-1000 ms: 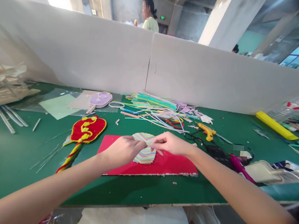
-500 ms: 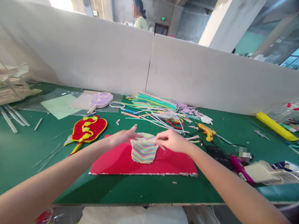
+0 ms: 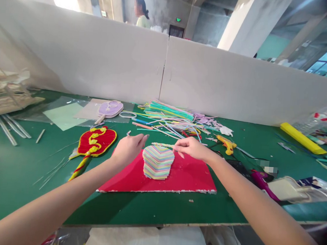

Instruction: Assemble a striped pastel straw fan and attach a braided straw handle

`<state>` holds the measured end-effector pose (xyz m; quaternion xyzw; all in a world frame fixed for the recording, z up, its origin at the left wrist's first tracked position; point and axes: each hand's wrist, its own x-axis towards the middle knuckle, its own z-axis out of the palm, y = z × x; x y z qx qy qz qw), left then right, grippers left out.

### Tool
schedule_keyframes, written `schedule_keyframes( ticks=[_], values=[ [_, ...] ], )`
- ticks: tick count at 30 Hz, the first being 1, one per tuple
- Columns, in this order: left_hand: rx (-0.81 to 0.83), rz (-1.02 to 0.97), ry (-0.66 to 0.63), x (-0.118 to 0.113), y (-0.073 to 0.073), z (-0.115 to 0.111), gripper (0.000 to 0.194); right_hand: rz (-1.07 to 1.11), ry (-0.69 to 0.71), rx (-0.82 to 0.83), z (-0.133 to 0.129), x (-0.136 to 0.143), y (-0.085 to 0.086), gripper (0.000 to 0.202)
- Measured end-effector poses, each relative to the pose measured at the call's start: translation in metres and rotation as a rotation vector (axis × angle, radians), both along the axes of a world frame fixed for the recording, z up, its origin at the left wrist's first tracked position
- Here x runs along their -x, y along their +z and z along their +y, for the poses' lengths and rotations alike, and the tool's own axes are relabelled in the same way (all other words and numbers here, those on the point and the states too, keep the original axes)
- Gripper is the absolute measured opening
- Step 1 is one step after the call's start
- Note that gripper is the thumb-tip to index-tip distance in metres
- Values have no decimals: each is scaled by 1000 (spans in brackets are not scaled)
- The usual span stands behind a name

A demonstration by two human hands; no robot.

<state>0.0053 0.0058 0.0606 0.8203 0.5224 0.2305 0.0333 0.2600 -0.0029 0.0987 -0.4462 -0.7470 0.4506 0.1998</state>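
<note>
A striped pastel panel of chevron pipe cleaners (image 3: 158,165) lies on a red board (image 3: 191,180) before me. My right hand (image 3: 192,150) pinches one end of a thin twisted pipe cleaner strand (image 3: 163,145), which stretches left just above the panel's top edge. To the left of the strand, over the board's back left corner, my left hand (image 3: 130,148) is closed with its fingers curled together and apart from the panel. Whatever may be between those fingertips is hidden.
Loose pipe cleaners (image 3: 169,113) are heaped behind the board. A red fan (image 3: 85,141) with yellow trim lies left, a purple fan (image 3: 110,108) behind it. On the right are a yellow glue gun (image 3: 227,145), a yellow bar (image 3: 302,138) and cables. A white partition (image 3: 100,58) borders the table.
My left hand has drawn back to the left, and its fingers have curled in. My right hand has shifted slightly right; the strand and the panel's top now show.
</note>
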Motion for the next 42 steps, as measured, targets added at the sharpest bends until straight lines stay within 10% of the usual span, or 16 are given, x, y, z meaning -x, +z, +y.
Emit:
schedule_keyframes(
  ticks=[12, 21, 24, 27, 33, 42],
  values=[
    [-405, 145, -477, -24, 15, -25, 29, 209, -2, 451, 0, 0, -9, 32],
    [609, -426, -232, -36, 16, -20, 47, 163, 89, 381, 0, 0, -10, 32],
    [252, -467, -136, -33, 17, -22, 39, 169, 81, 401, 0, 2, -11, 31],
    [-26, -158, -316, -31, 18, -27, 31, 191, 57, 457, -3, 4, -10, 28],
    [109, -5, -369, -35, 15, -27, 36, 200, 56, 512, -3, 2, -10, 28],
    [-319, 242, -570, -34, 11, -29, 18, 237, 144, 659, -1, 2, -17, 28]
  ],
)
